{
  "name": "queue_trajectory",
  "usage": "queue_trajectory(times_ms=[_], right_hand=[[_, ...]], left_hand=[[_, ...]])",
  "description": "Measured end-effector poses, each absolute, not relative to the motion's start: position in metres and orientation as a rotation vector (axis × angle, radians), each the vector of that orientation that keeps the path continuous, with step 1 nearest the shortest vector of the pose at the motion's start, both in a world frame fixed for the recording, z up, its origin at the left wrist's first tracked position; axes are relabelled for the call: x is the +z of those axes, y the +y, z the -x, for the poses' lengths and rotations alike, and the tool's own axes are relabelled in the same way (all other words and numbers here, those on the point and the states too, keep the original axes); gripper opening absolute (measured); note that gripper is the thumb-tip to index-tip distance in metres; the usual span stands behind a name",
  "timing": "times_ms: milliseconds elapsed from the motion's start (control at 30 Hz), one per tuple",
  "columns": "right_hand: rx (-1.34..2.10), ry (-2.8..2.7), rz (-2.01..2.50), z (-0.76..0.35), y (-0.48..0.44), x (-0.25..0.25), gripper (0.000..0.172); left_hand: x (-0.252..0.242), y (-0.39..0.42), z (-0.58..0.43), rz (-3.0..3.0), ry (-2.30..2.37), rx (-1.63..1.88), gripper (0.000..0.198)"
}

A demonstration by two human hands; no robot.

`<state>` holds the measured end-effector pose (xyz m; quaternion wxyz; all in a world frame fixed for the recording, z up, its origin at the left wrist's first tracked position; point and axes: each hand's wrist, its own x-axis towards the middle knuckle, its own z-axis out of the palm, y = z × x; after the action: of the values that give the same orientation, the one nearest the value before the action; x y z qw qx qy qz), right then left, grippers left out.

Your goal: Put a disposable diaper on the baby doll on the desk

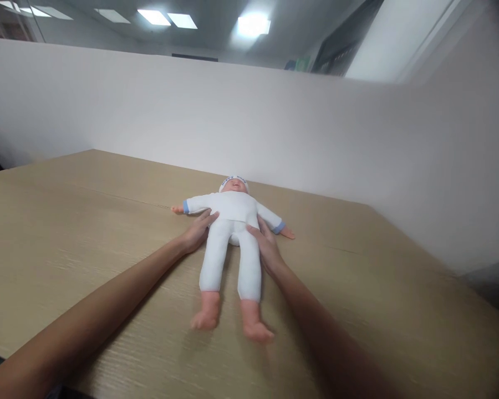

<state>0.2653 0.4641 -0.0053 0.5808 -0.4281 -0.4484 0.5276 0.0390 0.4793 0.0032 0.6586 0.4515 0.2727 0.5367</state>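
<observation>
A baby doll [235, 206] lies on its back on the wooden table, head away from me and bare feet toward me. It wears a white top with blue cuffs, white trousers and a white headband with dark lettering. Its arms are spread out and its legs lie apart. My left hand [198, 230] grips the doll's waist from the left, thumb on top at the hip. From the right, my right hand [266, 241] clasps the other side of the waist, thumb over the front. The undersides of my fingers are partly hidden by the doll's body.
The pale wooden table [108, 233] stretches out on both sides of the doll. Behind it rises a white wall [191, 111], which continues along the right. Above the wall, glass shows ceiling lights [253, 25].
</observation>
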Motion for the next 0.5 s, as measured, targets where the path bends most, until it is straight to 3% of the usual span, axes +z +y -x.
queue_trajectory(times_ms=[267, 500], right_hand=[[1.153, -1.126, 1.011, -0.265, 0.46, -0.006, 0.09], [1.026, -1.33, 1.006, -0.266, 0.449, -0.012, 0.098]], left_hand=[[0.01, 0.475, -0.039, -1.029, 0.601, 1.202, 0.057], [0.015, 0.459, -0.037, -1.092, 0.637, 1.187, 0.072]])
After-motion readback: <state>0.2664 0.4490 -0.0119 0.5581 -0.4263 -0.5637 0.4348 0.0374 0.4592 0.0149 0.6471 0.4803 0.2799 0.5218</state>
